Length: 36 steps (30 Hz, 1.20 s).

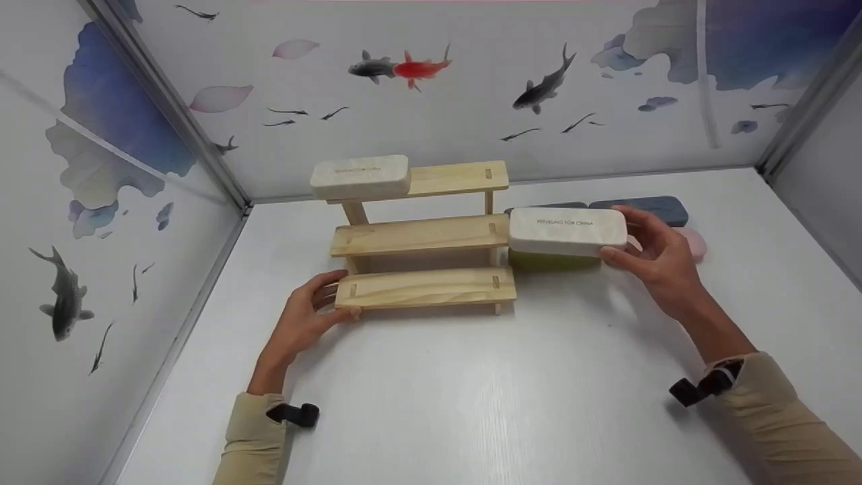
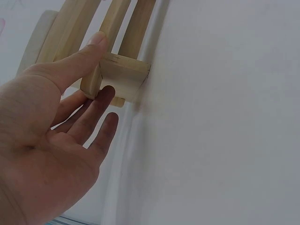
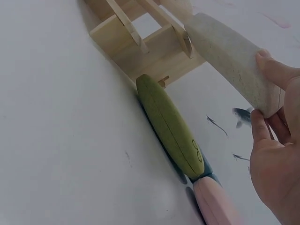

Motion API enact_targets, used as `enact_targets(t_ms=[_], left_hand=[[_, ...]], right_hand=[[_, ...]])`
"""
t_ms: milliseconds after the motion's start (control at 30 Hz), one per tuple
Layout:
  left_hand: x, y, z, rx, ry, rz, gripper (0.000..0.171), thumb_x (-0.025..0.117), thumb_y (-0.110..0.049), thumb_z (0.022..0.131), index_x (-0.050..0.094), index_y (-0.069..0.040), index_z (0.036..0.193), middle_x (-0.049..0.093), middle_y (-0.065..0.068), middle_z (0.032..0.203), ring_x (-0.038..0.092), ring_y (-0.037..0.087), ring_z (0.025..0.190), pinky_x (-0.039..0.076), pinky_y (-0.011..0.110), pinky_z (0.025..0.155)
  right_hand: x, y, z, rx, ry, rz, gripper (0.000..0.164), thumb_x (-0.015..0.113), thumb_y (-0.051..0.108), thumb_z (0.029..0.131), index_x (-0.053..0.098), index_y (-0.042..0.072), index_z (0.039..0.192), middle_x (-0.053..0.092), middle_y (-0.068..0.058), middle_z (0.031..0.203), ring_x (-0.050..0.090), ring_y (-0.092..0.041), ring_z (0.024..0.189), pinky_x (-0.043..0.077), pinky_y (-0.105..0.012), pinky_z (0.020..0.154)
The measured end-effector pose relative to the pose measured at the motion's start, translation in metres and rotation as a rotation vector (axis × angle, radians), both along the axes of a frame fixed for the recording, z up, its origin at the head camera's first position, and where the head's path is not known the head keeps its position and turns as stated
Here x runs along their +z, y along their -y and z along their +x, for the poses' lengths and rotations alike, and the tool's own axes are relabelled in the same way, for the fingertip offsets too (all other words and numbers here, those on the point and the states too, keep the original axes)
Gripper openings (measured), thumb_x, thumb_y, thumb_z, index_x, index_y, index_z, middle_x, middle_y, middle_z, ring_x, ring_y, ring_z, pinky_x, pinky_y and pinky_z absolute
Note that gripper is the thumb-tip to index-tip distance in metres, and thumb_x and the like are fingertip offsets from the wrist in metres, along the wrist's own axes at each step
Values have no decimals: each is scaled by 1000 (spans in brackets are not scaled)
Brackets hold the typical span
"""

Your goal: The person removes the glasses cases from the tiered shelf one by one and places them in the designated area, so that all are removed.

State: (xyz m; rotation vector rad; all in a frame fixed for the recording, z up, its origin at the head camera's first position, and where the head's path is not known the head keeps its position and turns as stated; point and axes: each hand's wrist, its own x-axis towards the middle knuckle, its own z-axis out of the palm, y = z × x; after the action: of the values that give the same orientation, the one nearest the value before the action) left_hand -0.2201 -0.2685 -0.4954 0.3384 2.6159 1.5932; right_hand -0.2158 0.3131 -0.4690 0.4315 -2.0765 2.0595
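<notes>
A three-step wooden display rack (image 1: 424,232) stands on the white table. At its lowest step, my left hand (image 1: 306,316) grips the left end, thumb on the near edge and fingers behind; the left wrist view shows the thumb (image 2: 96,44) pressed against the wood. My right hand (image 1: 663,263) holds a white glasses case (image 1: 566,230) by its right end, raised beside the middle step. In the right wrist view this glasses case (image 3: 234,61) hangs above the table, its far end close to the rack. Another white glasses case (image 1: 360,176) lies on the left of the top step.
Right of the rack lie a green glasses case (image 1: 555,261), two dark blue cases, one at the back (image 1: 646,210), and a pink case (image 1: 693,244) partly behind my right hand. Printed panels (image 1: 471,128) wall off the table's back and sides.
</notes>
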Motion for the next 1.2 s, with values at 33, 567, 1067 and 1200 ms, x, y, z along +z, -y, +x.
enact_targets(t_ms=[33, 567, 1067, 1200], left_hand=[[0, 0, 0, 2, 0, -1, 83, 95, -28, 86, 54, -14, 157, 59, 8, 158, 59, 29, 146, 49, 47, 124], [-1, 1, -1, 16, 16, -12, 85, 95, -33, 85, 54, -17, 158, 59, 8, 158, 60, 30, 145, 52, 49, 122], [-3, 0, -3, -10, 4, 23, 80, 94, -25, 87, 55, -13, 156, 60, 8, 157, 61, 29, 144, 52, 45, 122], [-2, 1, -2, 2, 9, 18, 80, 95, -25, 86, 56, -15, 155, 61, 6, 156, 61, 27, 143, 53, 44, 121]], right_hand=[[-1, -1, 0, -2, 4, 4, 71, 79, -5, 95, 48, 1, 159, 52, -14, 155, 56, -20, 137, 53, -16, 112], [-16, -17, 6, 26, -17, 71, 71, 79, -8, 94, 49, -1, 157, 54, -14, 152, 59, -18, 134, 55, -18, 109], [-22, -26, 17, 5, 22, 267, 72, 82, -1, 94, 50, 3, 159, 56, -11, 155, 59, -14, 136, 51, -11, 111], [-24, -27, 17, 55, 23, 258, 74, 81, -4, 94, 47, -1, 159, 51, -14, 158, 57, -15, 138, 50, -14, 112]])
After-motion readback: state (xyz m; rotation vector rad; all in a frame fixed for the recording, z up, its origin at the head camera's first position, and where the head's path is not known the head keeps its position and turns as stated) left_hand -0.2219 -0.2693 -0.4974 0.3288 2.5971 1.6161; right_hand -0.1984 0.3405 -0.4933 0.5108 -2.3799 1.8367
